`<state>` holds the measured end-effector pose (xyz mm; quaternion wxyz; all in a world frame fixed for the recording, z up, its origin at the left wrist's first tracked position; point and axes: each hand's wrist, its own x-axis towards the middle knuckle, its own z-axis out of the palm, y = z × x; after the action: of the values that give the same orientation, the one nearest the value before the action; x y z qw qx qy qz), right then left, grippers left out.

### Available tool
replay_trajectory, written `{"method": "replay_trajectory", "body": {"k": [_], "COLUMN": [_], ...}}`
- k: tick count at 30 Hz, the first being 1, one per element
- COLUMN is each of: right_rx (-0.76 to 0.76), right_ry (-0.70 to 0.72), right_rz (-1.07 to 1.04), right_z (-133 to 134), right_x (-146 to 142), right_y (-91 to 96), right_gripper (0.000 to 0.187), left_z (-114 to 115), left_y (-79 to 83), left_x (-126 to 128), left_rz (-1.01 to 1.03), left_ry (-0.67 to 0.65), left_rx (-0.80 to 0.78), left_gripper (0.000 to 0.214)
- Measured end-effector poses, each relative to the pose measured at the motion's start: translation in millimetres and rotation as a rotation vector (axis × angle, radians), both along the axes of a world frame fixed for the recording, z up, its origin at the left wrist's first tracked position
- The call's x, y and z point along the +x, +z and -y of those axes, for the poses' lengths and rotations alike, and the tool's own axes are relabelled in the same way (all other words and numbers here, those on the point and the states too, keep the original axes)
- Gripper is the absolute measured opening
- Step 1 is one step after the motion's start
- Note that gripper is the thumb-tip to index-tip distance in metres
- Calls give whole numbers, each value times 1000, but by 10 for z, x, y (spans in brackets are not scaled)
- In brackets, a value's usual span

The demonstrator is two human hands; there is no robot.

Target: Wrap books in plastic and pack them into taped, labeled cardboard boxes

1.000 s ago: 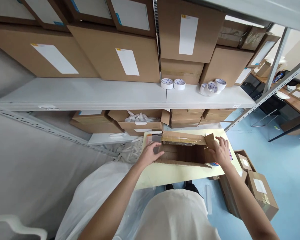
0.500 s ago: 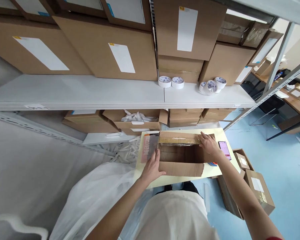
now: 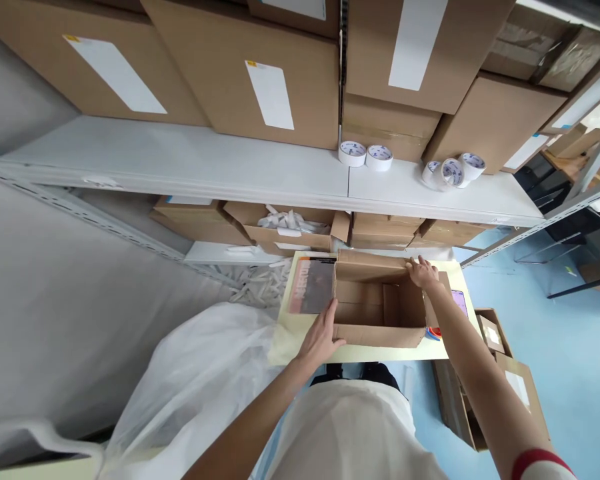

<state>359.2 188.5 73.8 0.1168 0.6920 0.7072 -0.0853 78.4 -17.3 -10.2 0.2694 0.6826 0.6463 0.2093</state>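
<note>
An open cardboard box (image 3: pixel 377 336) stands on a pale yellow tabletop (image 3: pixel 300 348), its opening facing up and its inside showing bare cardboard. My left hand (image 3: pixel 322 338) grips the near left corner, thumb on the front flap and fingers along the left side. At the far right corner, my right hand (image 3: pixel 424 273) has its fingers closed over the top edge. A dark printed sheet (image 3: pixel 316 287) lies left of the box. To its right are a phone (image 3: pixel 459 301), partly covered by my forearm, and a red and blue round object (image 3: pixel 434 333), mostly hidden.
A metal shelf (image 3: pixel 220 160) spans the view ahead, bearing large cartons (image 3: pixel 275 60) and tape rolls (image 3: pixel 379 158). Beneath it, an open carton (image 3: pixel 300 233) holds white strips. White plastic sheeting (image 3: pixel 200 373) hangs at left. More boxes (image 3: pixel 520 383) sit on the blue floor at right.
The box's opening shows wider, and its taped far flap has swung so the tape no longer shows. Both hands remain on the box. My view has shifted, moving the shelf rightward in frame.
</note>
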Motion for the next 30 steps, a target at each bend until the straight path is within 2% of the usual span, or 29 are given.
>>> {"method": "replay_trajectory", "body": {"k": [2, 4, 6, 7, 9, 10, 12, 14, 16, 17, 18, 21, 22, 24, 26, 30], "right_rx": [70, 234, 335, 317, 115, 4, -165, -230, -217, -202, -194, -243, -262, -276, -260, -238], "right_ry": [24, 61, 186, 317, 668, 789, 899, 892, 851, 827, 804, 750, 740, 738, 746, 756], "right_rz": [19, 6, -75, -143, -270, -300, -298, -283, -290, -295, -294, -241, -220, -187, -164, -112], "right_z": [87, 272, 546, 701, 992, 1109, 1256, 1302, 1298, 1293, 1293, 1327, 1346, 1383, 1408, 1418], "right_x": [-8, -62, -195, -291, -526, -653, -885, -1048, -1126, -1139, -1140, -1125, -1124, -1131, -1145, -1152], "right_y": [-3, 43, 87, 95, 68, 38, -35, -93, -119, -121, -118, -100, -97, -99, -105, -106], "right_gripper": [49, 55, 66, 71, 89, 98, 108, 107, 97, 90, 84, 75, 74, 74, 74, 68], "left_z": [15, 10, -11, -22, -32, -25, 11, 53, 54, 26, -27, -302, -414, -622, -777, -908], "left_y": [-30, -59, -80, -88, -105, -117, -158, -220, -295, -334, -374, -511, -565, -685, -802, -932], "left_x": [59, 122, 194, 230, 282, 288, 236, 83, -157, -294, -432, -774, -845, -914, -913, -877], "left_rz": [19, 36, 62, 80, 128, 159, 230, 294, 327, 326, 315, 201, 190, 185, 194, 279], "left_ry": [24, 33, 25, 22, 31, 38, 41, 15, 21, 65, 156, 588, 645, 714, 761, 804], "left_rx": [-5, -14, -17, -13, 2, 9, 14, 11, 2, -10, -36, -239, -285, -362, -423, -517], "left_gripper": [107, 110, 113, 114, 117, 118, 121, 119, 105, 94, 80, 53, 48, 43, 46, 53]}}
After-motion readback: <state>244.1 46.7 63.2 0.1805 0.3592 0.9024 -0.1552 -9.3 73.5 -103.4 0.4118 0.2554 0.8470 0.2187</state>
